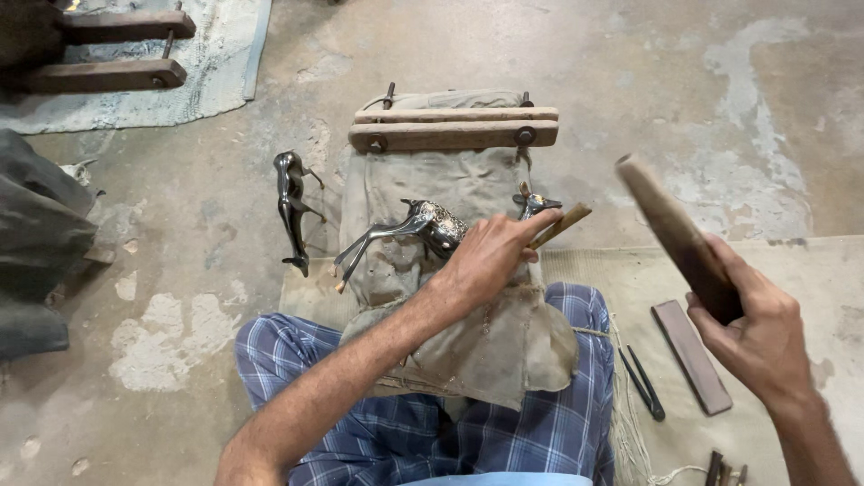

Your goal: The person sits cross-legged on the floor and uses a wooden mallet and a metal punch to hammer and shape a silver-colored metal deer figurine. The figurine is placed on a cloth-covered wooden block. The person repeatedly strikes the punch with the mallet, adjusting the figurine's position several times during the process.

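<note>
Head view: left hand (486, 256) covers the metal deer figure's (423, 225) middle.

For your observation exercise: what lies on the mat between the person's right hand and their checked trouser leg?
Head view: a flat dark stone and black tongs lie between right hand and trouser leg.

I count two metal deer (418, 229) (292, 209), two wooden clamps (453, 128) (103, 49), one flat bar (691, 356), one pair of tweezers (642, 382), one mallet (677, 236), one chisel (558, 226)
</note>
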